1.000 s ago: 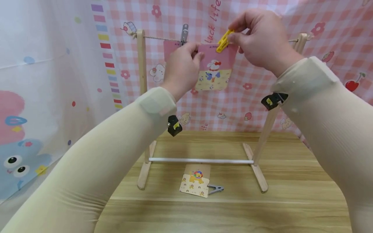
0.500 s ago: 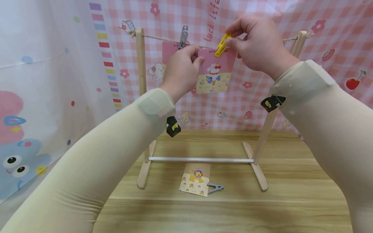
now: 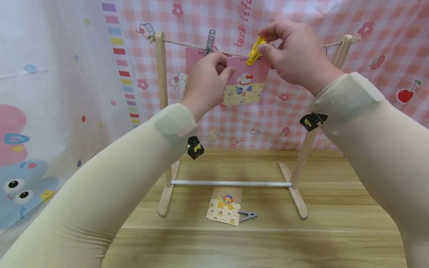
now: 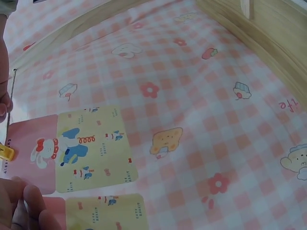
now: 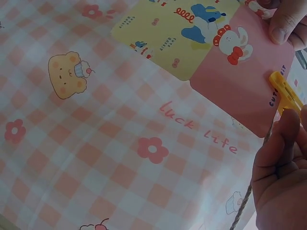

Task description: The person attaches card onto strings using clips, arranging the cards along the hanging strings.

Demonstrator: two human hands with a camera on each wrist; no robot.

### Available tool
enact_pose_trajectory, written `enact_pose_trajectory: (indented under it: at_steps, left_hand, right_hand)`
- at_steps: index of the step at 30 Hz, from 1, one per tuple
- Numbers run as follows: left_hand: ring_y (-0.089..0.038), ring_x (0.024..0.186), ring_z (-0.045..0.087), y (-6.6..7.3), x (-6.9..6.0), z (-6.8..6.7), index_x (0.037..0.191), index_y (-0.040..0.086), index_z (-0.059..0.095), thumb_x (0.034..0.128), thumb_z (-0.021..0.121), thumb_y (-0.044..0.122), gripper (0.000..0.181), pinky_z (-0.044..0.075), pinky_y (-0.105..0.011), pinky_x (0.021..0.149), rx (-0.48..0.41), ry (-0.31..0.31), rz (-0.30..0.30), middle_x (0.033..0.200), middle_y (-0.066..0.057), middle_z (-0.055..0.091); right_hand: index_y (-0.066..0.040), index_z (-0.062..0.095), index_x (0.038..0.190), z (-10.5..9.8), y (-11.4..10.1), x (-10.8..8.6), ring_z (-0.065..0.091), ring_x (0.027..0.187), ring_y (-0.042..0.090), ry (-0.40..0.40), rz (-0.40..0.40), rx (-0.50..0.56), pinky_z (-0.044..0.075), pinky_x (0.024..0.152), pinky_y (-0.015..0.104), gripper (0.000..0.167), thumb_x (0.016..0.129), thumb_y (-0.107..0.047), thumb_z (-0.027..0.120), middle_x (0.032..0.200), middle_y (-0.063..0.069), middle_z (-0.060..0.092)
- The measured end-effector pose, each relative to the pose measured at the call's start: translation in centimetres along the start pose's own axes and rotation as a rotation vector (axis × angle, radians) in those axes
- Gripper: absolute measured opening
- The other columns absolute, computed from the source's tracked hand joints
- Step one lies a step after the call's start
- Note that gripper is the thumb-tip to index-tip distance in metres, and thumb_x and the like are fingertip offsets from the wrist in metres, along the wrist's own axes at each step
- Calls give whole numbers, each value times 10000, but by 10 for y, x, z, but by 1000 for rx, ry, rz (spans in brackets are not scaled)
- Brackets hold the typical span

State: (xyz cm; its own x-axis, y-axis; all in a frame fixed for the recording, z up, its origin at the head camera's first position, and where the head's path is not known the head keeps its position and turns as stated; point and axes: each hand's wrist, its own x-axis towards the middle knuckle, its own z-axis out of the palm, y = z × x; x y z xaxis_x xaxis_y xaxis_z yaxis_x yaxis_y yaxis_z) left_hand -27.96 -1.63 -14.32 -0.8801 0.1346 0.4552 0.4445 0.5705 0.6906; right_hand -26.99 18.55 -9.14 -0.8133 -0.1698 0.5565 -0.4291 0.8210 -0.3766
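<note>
In the head view, a pink and yellow rabbit card hangs at the rope between two wooden posts. My left hand pinches its upper left corner; the thumb lies on the card's face in the right wrist view. A yellow clothespin sits over the card's top edge, and my right hand pinches its upper end. Behind my left hand, another pink card hangs under a grey clothespin, partly hidden. The right wrist view shows the rope running past the card's top corner.
The wooden stand's left post and right leg are joined low down by a white bar. On the table lie a lion card and a grey clothespin touching its right edge. A checked curtain hangs behind.
The rabbit card's top edge and the yellow clothespin are slightly lower than a second ago, and the rope dips there. My left hand has shifted slightly left. Both hands keep their hold.
</note>
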Motion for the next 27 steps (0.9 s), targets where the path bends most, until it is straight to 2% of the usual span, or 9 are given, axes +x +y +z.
enact_pose_trajectory:
  at_steps: [14,27]
  left_hand:
    - [-108,997,629,-4,-11,-7,1284,184,626,1083,598,321,245,549,-238,852,16,47,33,1140,39,684]
    - [-111,923,642,-13,-22,-12,1239,170,632,1095,576,311,209,554,-230,795,53,13,71,1088,39,685]
  right_hand:
    - [-172,583,1487,3,-1,-5,598,803,42,37,-15,46,487,673,188,419,1094,-314,554,1378,24,640]
    - [-199,563,1510,4,-1,-8,534,785,59,62,-31,47,436,622,211,439,1093,-332,540,1422,12,615]
